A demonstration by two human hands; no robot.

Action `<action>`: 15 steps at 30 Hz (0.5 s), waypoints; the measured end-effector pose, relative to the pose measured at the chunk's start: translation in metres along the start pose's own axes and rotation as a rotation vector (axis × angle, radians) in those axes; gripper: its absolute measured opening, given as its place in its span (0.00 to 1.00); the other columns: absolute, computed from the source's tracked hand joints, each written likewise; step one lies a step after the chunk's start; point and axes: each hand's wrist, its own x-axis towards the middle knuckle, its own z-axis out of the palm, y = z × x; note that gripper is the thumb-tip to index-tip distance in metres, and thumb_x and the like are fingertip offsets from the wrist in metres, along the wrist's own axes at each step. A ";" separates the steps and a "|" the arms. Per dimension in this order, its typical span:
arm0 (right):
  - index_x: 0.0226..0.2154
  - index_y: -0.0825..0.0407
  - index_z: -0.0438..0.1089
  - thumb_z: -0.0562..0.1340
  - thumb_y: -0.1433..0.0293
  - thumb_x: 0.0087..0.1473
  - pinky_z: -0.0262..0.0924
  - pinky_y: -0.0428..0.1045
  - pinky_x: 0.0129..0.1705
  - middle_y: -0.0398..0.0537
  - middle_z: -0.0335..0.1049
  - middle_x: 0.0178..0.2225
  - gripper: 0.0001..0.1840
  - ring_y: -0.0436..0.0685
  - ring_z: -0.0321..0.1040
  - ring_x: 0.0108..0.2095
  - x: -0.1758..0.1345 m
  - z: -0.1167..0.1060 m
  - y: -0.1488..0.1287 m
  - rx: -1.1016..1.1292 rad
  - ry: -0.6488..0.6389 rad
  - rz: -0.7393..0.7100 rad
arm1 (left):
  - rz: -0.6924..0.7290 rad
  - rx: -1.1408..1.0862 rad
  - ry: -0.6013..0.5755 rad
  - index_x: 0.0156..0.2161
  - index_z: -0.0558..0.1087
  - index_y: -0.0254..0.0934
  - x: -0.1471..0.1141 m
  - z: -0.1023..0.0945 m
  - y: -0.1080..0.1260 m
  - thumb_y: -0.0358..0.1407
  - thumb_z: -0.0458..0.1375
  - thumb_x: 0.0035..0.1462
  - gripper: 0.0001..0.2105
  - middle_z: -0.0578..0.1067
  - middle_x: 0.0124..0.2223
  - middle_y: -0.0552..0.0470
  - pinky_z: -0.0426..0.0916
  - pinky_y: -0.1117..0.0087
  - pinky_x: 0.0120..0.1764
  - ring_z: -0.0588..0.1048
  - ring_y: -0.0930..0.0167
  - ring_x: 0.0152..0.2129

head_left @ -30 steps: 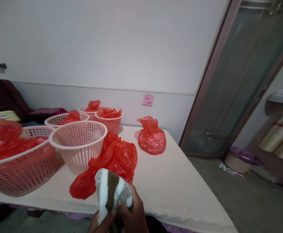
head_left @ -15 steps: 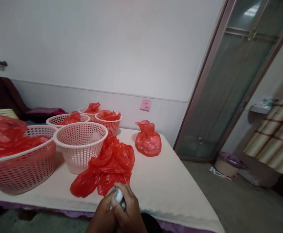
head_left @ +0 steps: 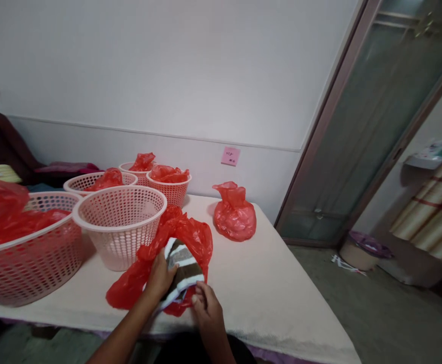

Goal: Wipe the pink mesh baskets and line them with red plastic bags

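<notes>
A cloth piece with brown, grey and white stripes [head_left: 186,268] is spread between my hands, above a crumpled red plastic bag [head_left: 130,285] on the table. My left hand [head_left: 162,278] grips the cloth's left side, its thumb lying across the front. At the lower right corner, the fingers of my right hand [head_left: 206,301] are pinched on the cloth edge, with red plastic showing just beside them. The cloth hides part of the bag. A white plastic basket [head_left: 119,230] stands just behind and left of the bag.
A large basket [head_left: 31,268] with red bags stands at the left. Behind are several smaller baskets, including one holding red plastic [head_left: 170,192]. A tied red bag [head_left: 235,215] sits near the wall at the back right. The table's right edge drops to the floor.
The bunched whitish cloth between my two closed hands has been opened out, showing stripes. My hands have moved apart, the left up and forward over the red bag.
</notes>
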 end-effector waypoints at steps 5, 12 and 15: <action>0.29 0.51 0.71 0.62 0.50 0.52 0.59 0.47 0.28 0.41 0.67 0.23 0.20 0.53 0.64 0.24 0.000 0.004 0.017 0.222 -0.033 0.101 | -0.059 -0.087 0.094 0.48 0.67 0.36 -0.025 0.000 -0.009 0.46 0.57 0.53 0.21 0.70 0.52 0.41 0.59 0.53 0.57 0.66 0.56 0.54; 0.20 0.53 0.66 0.48 0.36 0.53 0.47 0.45 0.22 0.40 0.58 0.15 0.39 0.47 0.53 0.17 0.020 -0.019 -0.061 0.647 -0.027 0.224 | -0.194 -0.367 -0.117 0.20 0.59 0.41 -0.051 -0.023 0.039 0.60 0.32 0.60 0.31 0.59 0.17 0.56 0.57 0.70 0.22 0.59 0.72 0.16; 0.18 0.53 0.66 0.47 0.32 0.48 0.47 0.45 0.22 0.40 0.56 0.14 0.42 0.47 0.52 0.16 0.025 -0.030 -0.098 0.666 -0.093 0.161 | -0.209 -0.461 -0.202 0.17 0.58 0.41 -0.056 -0.030 0.061 0.65 0.30 0.56 0.34 0.56 0.15 0.57 0.52 0.71 0.20 0.56 0.74 0.14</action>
